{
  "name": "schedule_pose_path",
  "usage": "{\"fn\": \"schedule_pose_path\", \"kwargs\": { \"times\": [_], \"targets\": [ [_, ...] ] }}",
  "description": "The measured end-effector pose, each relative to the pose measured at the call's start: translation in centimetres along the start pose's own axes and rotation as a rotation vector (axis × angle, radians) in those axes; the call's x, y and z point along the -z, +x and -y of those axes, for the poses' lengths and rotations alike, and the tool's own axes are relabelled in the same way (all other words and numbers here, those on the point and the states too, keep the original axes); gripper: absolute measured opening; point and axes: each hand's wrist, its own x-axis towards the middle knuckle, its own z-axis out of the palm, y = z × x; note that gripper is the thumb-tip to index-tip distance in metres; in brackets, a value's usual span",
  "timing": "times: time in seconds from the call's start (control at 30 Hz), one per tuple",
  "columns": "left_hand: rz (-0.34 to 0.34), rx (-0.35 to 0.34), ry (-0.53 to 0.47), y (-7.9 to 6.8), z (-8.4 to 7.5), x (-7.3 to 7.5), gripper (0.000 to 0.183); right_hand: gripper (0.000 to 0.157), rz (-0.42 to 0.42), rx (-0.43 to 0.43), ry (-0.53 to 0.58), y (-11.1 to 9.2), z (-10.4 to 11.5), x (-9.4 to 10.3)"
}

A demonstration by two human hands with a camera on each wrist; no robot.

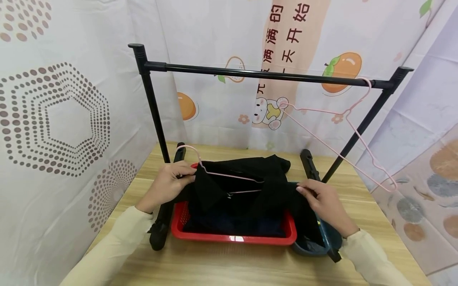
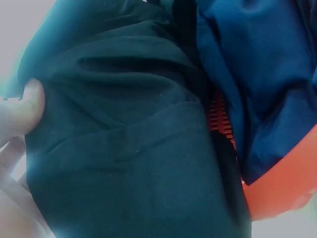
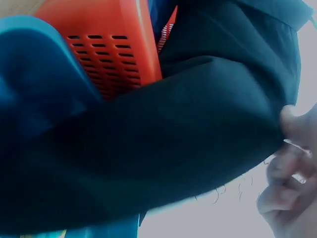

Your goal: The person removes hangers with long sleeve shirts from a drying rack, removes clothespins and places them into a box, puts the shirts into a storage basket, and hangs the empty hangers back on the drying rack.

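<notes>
A black shirt (image 1: 214, 194) with a small white label at its neck spreads over a red basket (image 1: 236, 239). Inside its neck runs a pink hanger (image 1: 232, 175), its hook sticking up at the left. My left hand (image 1: 168, 184) pinches the shirt's left shoulder between thumb and fingers. At the other shoulder, my right hand (image 1: 325, 202) pinches the cloth, and a sleeve hangs below it. In the left wrist view the thumb presses on the black cloth, beside dark blue cloth (image 2: 262, 89) in the basket.
A black clothes rack (image 1: 229, 72) stands over the basket on the wooden table (image 1: 200, 262). A second pink hanger (image 1: 318, 140) hangs at the bar's right end. Right of the red basket is a blue basket (image 1: 309, 251), partly under the sleeve. Printed curtains (image 1: 207, 31) enclose the back and sides.
</notes>
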Motion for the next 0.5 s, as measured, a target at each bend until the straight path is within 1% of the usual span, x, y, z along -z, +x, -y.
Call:
{"fn": "schedule_pose_path", "kwargs": {
  "times": [0.1, 0.17, 0.23, 0.37, 0.4, 0.43, 0.47, 0.5],
  "targets": [
    [0.012, -0.002, -0.006, -0.1, -0.1, -0.1, 0.025, 0.028, -0.001, 0.046, -0.015, 0.3, 0.6, -0.5],
    [0.01, -0.003, -0.006, -0.2, -0.2, -0.2, 0.024, 0.034, -0.015, 0.071, -0.003, 0.4, 1.2, -0.7],
    [0.003, -0.012, 0.003, -0.2, -0.2, -0.3, 0.024, 0.037, -0.01, 0.084, 0.021, 0.6, 1.8, -0.9],
    [-0.013, -0.032, 0.012, -0.3, -0.3, -0.3, 0.024, 0.037, 0.031, 0.114, 0.052, 1.1, 2.6, -1.4],
    [-0.014, -0.036, 0.01, -0.3, -0.3, -0.3, 0.025, 0.037, 0.027, 0.121, 0.07, 1.2, 2.7, -1.6],
    [-0.014, -0.036, 0.006, -0.3, -0.4, -0.3, 0.025, 0.036, 0.021, 0.113, 0.097, 1.3, 2.7, -1.7],
    [-0.013, -0.037, -0.001, -0.3, -0.3, -0.3, 0.025, 0.033, 0.011, 0.089, 0.127, 1.4, 2.7, -1.7],
    [-0.011, -0.037, -0.006, -0.2, -0.4, -0.2, 0.025, 0.03, 0.003, 0.051, 0.182, 1.4, 2.7, -1.8]
  ]
}}
